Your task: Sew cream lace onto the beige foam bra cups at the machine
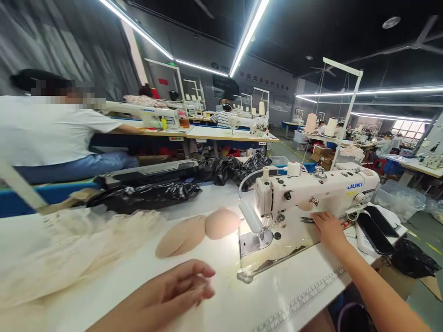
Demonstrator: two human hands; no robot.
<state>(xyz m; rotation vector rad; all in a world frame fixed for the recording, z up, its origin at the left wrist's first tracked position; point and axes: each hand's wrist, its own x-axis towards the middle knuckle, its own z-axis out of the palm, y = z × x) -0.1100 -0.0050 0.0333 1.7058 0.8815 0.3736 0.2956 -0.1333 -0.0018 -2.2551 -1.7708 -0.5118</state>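
- Scissors (307,220) lie on the bed (294,237) of the JUKI sewing machine (321,189).
- I see my right hand (330,230) over their middle; I cannot tell whether it grips them.
- My left hand (176,288) is near the beige cups (183,235), fingers loosely curled, tips apart.

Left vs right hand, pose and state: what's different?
Pose: the left hand is half curled, thumb and fingers bent toward each other; the right hand lies palm down.
Contents: the left hand shows nothing in it; the right hand covers the middle of the scissors, grip unclear.
Place: the left hand is left of the sewing machine; the right hand is beneath its arm.
Shared: both bare.
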